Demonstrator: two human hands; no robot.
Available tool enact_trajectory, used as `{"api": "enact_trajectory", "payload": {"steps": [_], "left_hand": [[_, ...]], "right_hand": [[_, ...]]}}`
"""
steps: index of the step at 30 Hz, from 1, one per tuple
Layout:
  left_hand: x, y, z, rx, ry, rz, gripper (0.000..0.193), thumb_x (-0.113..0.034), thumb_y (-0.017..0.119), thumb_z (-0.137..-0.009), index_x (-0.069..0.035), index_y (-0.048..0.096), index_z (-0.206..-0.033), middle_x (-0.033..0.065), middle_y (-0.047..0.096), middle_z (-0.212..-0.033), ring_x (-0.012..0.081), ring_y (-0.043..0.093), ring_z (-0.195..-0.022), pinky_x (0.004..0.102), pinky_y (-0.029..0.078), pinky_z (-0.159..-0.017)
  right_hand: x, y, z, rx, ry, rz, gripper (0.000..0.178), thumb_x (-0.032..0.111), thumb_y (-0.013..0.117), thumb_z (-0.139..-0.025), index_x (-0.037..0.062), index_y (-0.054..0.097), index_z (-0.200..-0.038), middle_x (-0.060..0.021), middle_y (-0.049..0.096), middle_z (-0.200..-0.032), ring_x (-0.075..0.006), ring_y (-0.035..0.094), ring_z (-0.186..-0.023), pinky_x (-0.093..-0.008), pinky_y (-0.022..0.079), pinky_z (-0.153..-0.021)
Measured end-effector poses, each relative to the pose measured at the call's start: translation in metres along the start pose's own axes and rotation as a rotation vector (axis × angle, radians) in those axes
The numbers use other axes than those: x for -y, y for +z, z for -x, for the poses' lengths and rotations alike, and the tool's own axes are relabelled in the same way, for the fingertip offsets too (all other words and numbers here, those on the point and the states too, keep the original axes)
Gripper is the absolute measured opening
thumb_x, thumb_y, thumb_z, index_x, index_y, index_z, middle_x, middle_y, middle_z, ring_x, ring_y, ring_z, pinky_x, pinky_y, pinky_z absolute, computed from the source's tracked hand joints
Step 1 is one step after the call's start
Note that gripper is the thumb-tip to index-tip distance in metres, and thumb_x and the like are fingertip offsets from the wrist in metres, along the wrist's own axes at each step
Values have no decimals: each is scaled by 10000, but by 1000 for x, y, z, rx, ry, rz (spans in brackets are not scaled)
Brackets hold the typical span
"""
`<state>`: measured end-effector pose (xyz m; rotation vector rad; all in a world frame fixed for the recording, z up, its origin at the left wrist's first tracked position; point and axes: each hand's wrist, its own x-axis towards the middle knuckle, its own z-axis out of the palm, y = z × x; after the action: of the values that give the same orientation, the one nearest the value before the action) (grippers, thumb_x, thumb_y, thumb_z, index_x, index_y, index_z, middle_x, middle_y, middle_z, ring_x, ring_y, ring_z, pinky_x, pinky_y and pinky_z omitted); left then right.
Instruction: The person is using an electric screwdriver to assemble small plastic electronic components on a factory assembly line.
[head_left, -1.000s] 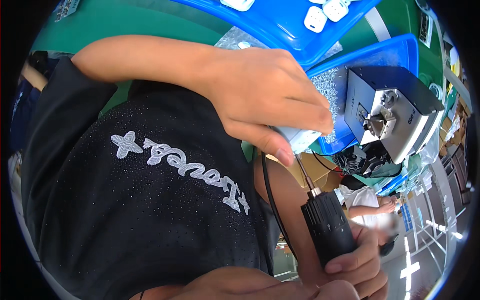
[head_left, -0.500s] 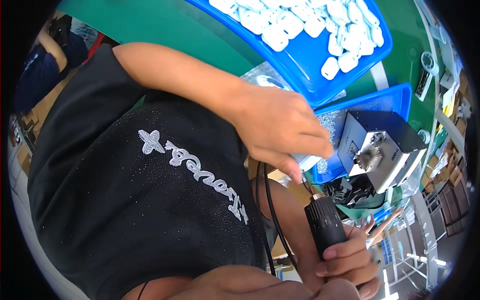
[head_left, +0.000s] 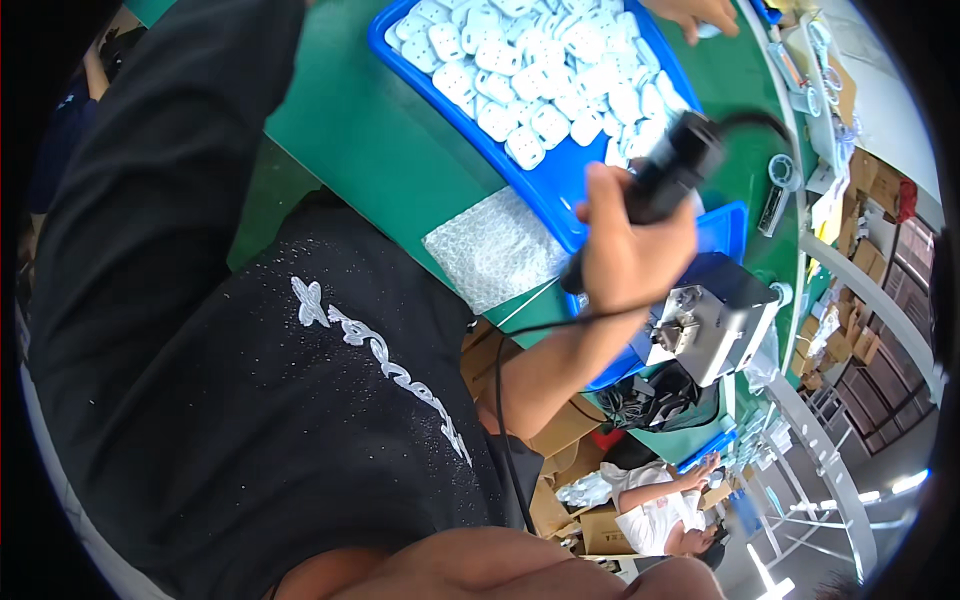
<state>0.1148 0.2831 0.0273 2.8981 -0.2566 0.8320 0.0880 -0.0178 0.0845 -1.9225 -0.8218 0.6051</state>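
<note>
My right hand (head_left: 635, 255) is wrapped around a black electric screwdriver (head_left: 678, 172), held above the corner of a large blue tray (head_left: 568, 186). The cable of the tool trails back over my wrist. Many rounded white plastic housings (head_left: 545, 75) lie heaped in that tray. Past its far corner, my left hand (head_left: 690, 12) is cut off by the upper edge of the picture. A white plastic housing (head_left: 709, 31), partly hidden, shows between its curled fingertips. Beyond my right wrist stands a silver and black screw feeder (head_left: 705, 325).
A smaller blue tray (head_left: 728, 225) sits behind the screw feeder. Bubble wrap (head_left: 495, 250) lies on the green table (head_left: 350, 140) against the large tray. Black cables (head_left: 650, 402) are bundled beside the feeder. A co-worker in white (head_left: 660, 510) sits farther along.
My left hand has left the screwdriver tip and reached out past the large tray with a white housing. My right hand has lifted and swung the screwdriver over toward the tray.
</note>
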Motion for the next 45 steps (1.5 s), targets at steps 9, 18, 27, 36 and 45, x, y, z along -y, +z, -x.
{"api": "enact_trajectory", "payload": {"steps": [9,18,27,36,45], "left_hand": [[-21,-83,55,-770,-190,-74,504,-248,760,-752,-44,566,-1170,150,615,-1096,339,570,-1052,433,430,-927],[-162,-128,252,-390,-1023,-710,548,-164,790,-671,-57,553,-1153,139,575,-1100,334,521,-1073,439,375,-929],[-177,-161,259,-435,-784,-501,376,-74,786,-618,-49,615,-951,106,645,-994,320,612,-891,393,486,-796],[-247,-108,158,-508,-633,641,757,-408,839,-730,0,358,-1147,128,556,-847,164,531,-708,286,451,-643],[-300,-37,68,-259,-185,1088,542,-401,715,-785,40,549,-1054,159,573,-933,344,565,-802,402,460,-705]], "right_hand": [[19,78,-42,117,-57,630,486,327,768,-736,-70,567,-932,-305,654,-814,-464,654,-814,-474,511,-746],[18,79,-45,164,-109,648,378,180,740,-751,-3,528,-1005,-272,668,-830,-441,658,-811,-492,504,-737],[17,86,-40,151,-134,619,408,151,740,-757,-2,516,-1062,-264,671,-836,-443,661,-816,-490,504,-756],[40,-23,30,254,26,-456,585,95,901,-626,11,544,-1083,27,537,-778,-64,513,-668,-220,417,-583],[-13,-42,109,-205,190,-680,647,114,864,-690,-11,472,-1190,-47,546,-986,-122,536,-835,-258,455,-758]]}}
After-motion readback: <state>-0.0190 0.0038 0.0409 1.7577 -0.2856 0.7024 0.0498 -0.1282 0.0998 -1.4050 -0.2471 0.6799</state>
